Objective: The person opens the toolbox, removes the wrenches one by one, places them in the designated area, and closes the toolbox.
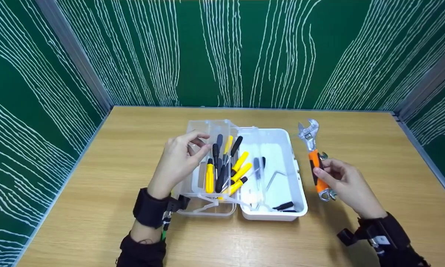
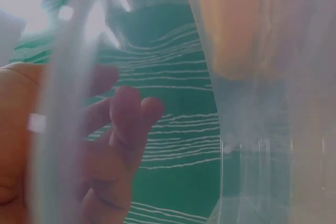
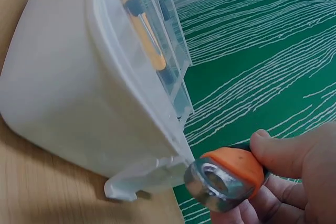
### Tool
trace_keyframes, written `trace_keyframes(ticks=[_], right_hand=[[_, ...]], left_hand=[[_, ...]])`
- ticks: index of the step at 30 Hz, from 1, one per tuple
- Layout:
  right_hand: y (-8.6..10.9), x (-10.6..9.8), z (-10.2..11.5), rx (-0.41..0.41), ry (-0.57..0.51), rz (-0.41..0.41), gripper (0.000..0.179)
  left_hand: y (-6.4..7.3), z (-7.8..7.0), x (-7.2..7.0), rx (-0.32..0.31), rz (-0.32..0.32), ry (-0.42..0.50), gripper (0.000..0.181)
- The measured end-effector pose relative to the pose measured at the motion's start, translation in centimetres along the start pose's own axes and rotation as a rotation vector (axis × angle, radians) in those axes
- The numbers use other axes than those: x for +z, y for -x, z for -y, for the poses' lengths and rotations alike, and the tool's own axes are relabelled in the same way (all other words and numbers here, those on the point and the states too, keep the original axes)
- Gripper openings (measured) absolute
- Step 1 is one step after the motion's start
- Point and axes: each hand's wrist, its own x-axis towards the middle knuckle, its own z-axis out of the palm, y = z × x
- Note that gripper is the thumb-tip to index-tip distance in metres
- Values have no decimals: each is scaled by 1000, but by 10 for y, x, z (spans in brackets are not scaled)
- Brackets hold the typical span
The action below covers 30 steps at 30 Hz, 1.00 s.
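Note:
My right hand grips an adjustable wrench by its orange and black handle, metal jaw pointing away from me, to the right of the toolbox. Behind the handle, shiny metal ends of another tool peek out. In the right wrist view the ringed end of the wrench faces the camera. My left hand hovers over the left side of the clear upper tray, fingers loosely bent and nothing between them. Yellow and black screwdrivers lie in that tray. Clear plastic partly veils the left fingers in the left wrist view.
The white toolbox base stands open at the table's middle, its tray swung left. Inside it lie a hex key and a black-handled tool. A latch sticks out on its side. Green, white-lined walls border the wooden table.

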Motion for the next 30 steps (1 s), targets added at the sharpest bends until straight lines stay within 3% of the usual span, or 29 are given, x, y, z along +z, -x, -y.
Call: trace_keyframes(ticks=[15,23,30], right_hand=[[-5,-10,-34,80,41,1,58],[-5,-16,-52,103,79,-26,56],[-4,-22,-65,175,109,0,63]], left_hand=[[2,6,-15,-42,38,-66,22],[4,10,-24,-57,42,-55,24],[6,11,-31,-106,69,-24,27]])
